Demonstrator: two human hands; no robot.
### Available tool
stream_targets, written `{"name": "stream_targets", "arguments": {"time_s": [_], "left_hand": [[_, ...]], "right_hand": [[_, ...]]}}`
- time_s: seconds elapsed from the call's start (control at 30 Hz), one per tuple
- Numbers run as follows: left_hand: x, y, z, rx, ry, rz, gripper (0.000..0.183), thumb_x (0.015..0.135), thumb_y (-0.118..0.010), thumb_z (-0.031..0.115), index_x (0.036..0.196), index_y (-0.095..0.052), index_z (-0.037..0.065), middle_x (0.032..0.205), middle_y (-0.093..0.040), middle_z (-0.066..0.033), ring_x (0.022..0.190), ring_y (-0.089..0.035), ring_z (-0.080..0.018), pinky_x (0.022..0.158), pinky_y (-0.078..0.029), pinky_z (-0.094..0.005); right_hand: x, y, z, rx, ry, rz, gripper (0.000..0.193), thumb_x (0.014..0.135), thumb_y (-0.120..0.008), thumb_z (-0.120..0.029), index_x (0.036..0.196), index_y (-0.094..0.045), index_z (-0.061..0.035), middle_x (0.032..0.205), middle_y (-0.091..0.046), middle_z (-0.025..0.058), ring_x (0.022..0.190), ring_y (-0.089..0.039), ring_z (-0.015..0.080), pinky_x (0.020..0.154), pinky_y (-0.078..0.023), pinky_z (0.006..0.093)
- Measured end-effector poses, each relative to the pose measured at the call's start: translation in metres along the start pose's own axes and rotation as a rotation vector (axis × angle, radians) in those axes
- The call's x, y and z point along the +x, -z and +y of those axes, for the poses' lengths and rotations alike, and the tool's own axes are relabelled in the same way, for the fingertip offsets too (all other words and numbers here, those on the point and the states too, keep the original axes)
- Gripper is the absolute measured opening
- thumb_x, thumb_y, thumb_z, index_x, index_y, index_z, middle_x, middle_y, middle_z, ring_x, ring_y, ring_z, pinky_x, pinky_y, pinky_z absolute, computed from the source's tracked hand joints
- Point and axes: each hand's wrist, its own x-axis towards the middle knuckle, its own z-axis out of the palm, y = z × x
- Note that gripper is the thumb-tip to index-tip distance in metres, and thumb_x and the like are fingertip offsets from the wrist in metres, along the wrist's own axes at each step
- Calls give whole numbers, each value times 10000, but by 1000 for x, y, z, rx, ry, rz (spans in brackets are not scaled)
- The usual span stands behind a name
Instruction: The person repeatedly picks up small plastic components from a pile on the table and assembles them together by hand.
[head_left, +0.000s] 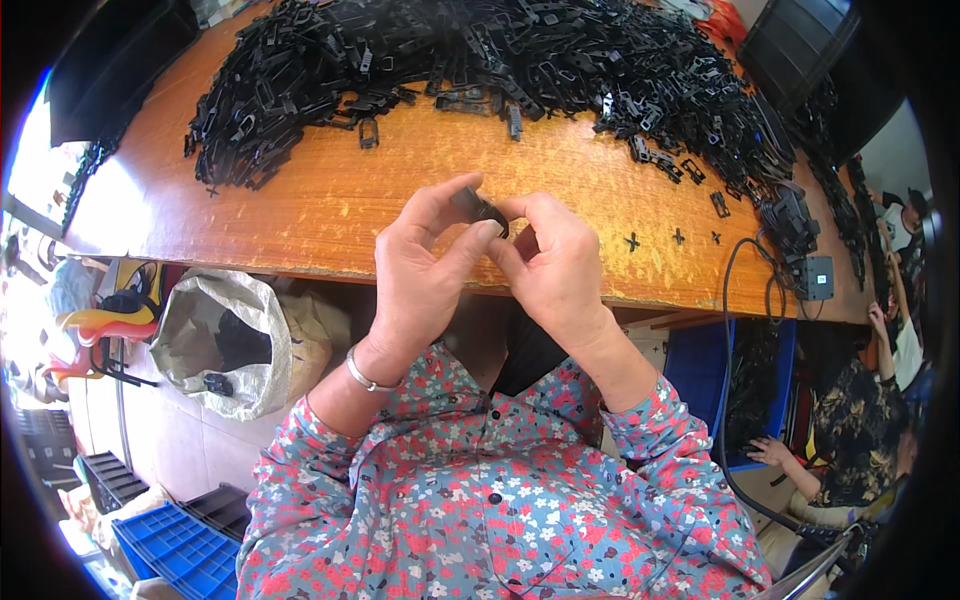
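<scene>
Close together above the near edge of the wooden table, my two hands hold one small black plastic part. My left hand pinches it between thumb and fingers, a metal bangle at the wrist. Bent in from the other side, my right hand has its thumb and forefinger closed on the part's right end. The fingers cover much of the part, so its full shape is hidden. Beyond them lies a wide heap of black plastic parts, many of them frame-shaped.
Small black cross-shaped pieces lie right of my hands, near a black device with a cable. A white woven sack stands below the table at left. At right are a blue bin and a person's hand.
</scene>
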Motion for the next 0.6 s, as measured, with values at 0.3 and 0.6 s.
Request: {"name": "stream_targets", "arguments": {"time_s": [0.3,0.6], "left_hand": [[-4,5,-1,69,-50,-37,375,987,-651,-74,1359,-607,-71,1225,-677,-93,1163,-647,-146,1033,-523,-285],[-2,6,-3,-117,-10,-49,288,1005,-633,-48,1293,-638,-41,1165,-698,-71,1085,-670,-137,958,-538,-270]], "right_hand": [[-2,1,-2,212,-261,-116,387,801,-873,-68,1099,-635,-3,903,-731,118,643,-690,152,576,-530,309],[-8,-16,13,674,-350,-170,363,893,-798,-37,1190,-593,-2,935,-733,98,701,-666,78,594,-512,253]]}}
